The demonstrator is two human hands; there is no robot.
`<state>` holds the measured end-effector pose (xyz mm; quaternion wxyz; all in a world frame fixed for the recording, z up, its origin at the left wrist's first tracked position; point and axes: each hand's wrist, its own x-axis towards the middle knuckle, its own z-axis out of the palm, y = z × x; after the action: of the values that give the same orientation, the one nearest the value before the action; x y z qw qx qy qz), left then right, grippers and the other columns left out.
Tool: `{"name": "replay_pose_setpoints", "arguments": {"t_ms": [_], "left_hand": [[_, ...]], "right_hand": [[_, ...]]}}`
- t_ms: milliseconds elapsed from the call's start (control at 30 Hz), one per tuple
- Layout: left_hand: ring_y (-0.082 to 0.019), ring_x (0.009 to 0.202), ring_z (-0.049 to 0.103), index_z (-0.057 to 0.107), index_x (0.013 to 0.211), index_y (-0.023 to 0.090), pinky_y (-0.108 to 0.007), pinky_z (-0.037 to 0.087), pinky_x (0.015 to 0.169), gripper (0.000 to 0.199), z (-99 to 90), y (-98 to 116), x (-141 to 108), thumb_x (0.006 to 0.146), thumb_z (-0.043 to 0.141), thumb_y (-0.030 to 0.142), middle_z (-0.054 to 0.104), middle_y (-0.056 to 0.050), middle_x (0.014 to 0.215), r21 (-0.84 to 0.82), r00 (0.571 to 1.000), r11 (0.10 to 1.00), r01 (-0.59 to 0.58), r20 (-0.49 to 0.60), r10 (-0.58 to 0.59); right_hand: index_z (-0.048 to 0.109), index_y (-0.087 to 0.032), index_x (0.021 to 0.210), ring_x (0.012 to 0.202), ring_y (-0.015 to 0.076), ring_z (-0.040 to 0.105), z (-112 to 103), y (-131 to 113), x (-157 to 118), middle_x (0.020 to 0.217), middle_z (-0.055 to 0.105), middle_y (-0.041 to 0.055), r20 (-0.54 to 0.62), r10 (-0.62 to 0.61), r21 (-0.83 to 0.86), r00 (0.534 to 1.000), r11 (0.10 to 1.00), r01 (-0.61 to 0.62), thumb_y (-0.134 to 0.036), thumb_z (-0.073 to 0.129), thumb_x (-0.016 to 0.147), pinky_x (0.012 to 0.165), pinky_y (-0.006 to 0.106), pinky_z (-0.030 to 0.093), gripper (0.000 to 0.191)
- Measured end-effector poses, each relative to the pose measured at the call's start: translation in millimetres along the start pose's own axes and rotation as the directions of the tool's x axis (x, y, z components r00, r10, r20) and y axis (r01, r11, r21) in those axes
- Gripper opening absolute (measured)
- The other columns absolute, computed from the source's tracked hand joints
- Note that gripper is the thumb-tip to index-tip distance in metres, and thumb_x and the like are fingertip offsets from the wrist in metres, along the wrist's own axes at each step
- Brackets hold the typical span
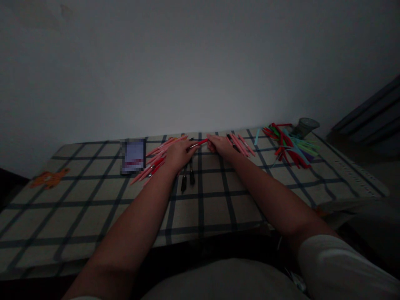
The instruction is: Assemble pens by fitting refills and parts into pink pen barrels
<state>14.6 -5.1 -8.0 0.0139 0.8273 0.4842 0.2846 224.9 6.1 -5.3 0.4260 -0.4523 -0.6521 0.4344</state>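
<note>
A red pen (202, 142) spans the gap between my two hands near the far side of the table. My left hand (178, 155) is closed on its left end, and the fingers of my right hand (219, 146) are closed round its red right end. Beside and partly beneath my left hand lies a pile of pink and red pens (154, 163). Two black pens (184, 182) lie just right of my left wrist, their far ends hidden by the hand. Several more pink pens (240, 145), with a black one among them, lie right of my right hand.
A dark-framed device with a blurred screen (134, 155) lies at left, beyond an orange flower-shaped piece (50, 178). On the right are colourful fuzzy strips (292, 148) and a clear cup (308, 124). A checked cloth (215, 208) covers the table against the wall (200, 71).
</note>
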Motion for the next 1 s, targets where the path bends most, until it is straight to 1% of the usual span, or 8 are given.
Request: {"name": "replay_pose_setpoints", "arguments": {"t_ms": [100, 200, 300, 400, 533, 767, 867, 1000], "left_hand": [[-0.027, 0.124, 0.068, 0.076, 0.128, 0.030, -0.040, 0.052, 0.105, 0.037, 0.7, -1, 0, 0.101, 0.058, 0.047, 0.079, -0.006, 0.120, 0.002, 1.000, 1.000, -0.012, -0.003, 0.012], [-0.027, 0.123, 0.068, 0.076, 0.130, 0.031, -0.040, 0.052, 0.105, 0.037, 0.7, -2, 0, 0.102, 0.058, 0.048, 0.079, -0.006, 0.120, 0.020, 1.000, 1.000, -0.017, 0.018, 0.017], [-0.026, 0.120, 0.069, 0.075, 0.130, 0.032, -0.038, 0.052, 0.105, 0.037, -0.1, -1, 0, 0.102, 0.057, 0.048, 0.079, -0.006, 0.119, 0.026, 1.000, 1.000, -0.015, 0.028, 0.015], [-0.026, 0.118, 0.070, 0.076, 0.129, 0.032, -0.038, 0.052, 0.105, 0.037, -0.8, 0, 0, 0.102, 0.057, 0.047, 0.080, -0.005, 0.118, 0.018, 0.999, 1.000, -0.021, 0.026, 0.021], [-0.025, 0.116, 0.070, 0.075, 0.129, 0.032, -0.039, 0.052, 0.105, 0.035, -1.3, 2, 0, 0.101, 0.059, 0.046, 0.079, -0.004, 0.119, 0.009, 0.999, 1.000, -0.020, 0.028, 0.019], [-0.026, 0.115, 0.071, 0.076, 0.129, 0.032, -0.039, 0.053, 0.101, 0.036, -3.2, 4, 0, 0.101, 0.059, 0.047, 0.079, -0.005, 0.118, -0.002, 0.999, 1.000, 0.008, 0.040, -0.008], [-0.025, 0.114, 0.071, 0.076, 0.129, 0.032, -0.038, 0.053, 0.101, 0.036, -3.1, 4, 0, 0.101, 0.058, 0.048, 0.080, -0.005, 0.117, -0.009, 0.999, 1.000, 0.010, 0.031, -0.010], [-0.025, 0.114, 0.071, 0.076, 0.129, 0.032, -0.038, 0.053, 0.102, 0.035, -1.5, 3, 0, 0.101, 0.058, 0.046, 0.080, -0.004, 0.117, -0.009, 1.000, 1.000, -0.003, 0.020, 0.003]], "right_hand": [[0.045, -0.022, 0.059, 0.053, 0.0120, 0.040, 0, 8, 4, 0.053, 0.044, -0.0028, -0.001, -0.021, -0.015, 1.000, 1.000, 0.021, -0.054, 0.044, 0.104, 0.058, 0.027, 0.033, 0.055], [0.047, -0.022, 0.059, 0.053, 0.0117, 0.038, -1, 15, 7, 0.053, 0.043, -0.0037, -0.007, -0.018, -0.031, 1.000, 0.999, 0.018, -0.060, 0.051, 0.098, 0.056, 0.027, 0.030, 0.054], [0.048, -0.022, 0.060, 0.053, 0.0120, 0.039, -2, 17, 8, 0.053, 0.044, -0.0039, -0.015, -0.018, -0.037, 1.000, 0.999, 0.017, -0.057, 0.053, 0.096, 0.055, 0.027, 0.029, 0.050], [0.048, -0.022, 0.060, 0.054, 0.0122, 0.040, -2, 13, 7, 0.054, 0.045, -0.0036, -0.028, -0.015, -0.021, 1.000, 1.000, 0.014, -0.048, 0.053, 0.095, 0.056, 0.027, 0.031, 0.044], [0.049, -0.022, 0.061, 0.056, 0.0122, 0.042, -2, 10, 4, 0.057, 0.046, -0.0034, -0.012, -0.030, 0.031, 0.999, 0.999, 0.030, -0.037, 0.053, 0.095, 0.058, 0.027, 0.033, 0.037], [0.048, -0.022, 0.064, 0.057, 0.0120, 0.043, -1, 8, 1, 0.059, 0.048, -0.0035, -0.003, -0.039, 0.046, 0.999, 0.998, 0.039, -0.030, 0.050, 0.097, 0.060, 0.026, 0.035, 0.034], [0.048, -0.022, 0.065, 0.056, 0.0123, 0.042, 0, 4, 0, 0.059, 0.047, -0.0035, 0.004, -0.011, 0.060, 1.000, 0.998, 0.011, -0.031, 0.050, 0.099, 0.058, 0.026, 0.035, 0.035], [0.047, -0.023, 0.061, 0.054, 0.0132, 0.042, 1, 2, 1, 0.055, 0.046, -0.0026, -0.024, 0.041, 0.032, 0.999, 0.999, -0.040, -0.046, 0.046, 0.105, 0.057, 0.028, 0.034, 0.050]]}}
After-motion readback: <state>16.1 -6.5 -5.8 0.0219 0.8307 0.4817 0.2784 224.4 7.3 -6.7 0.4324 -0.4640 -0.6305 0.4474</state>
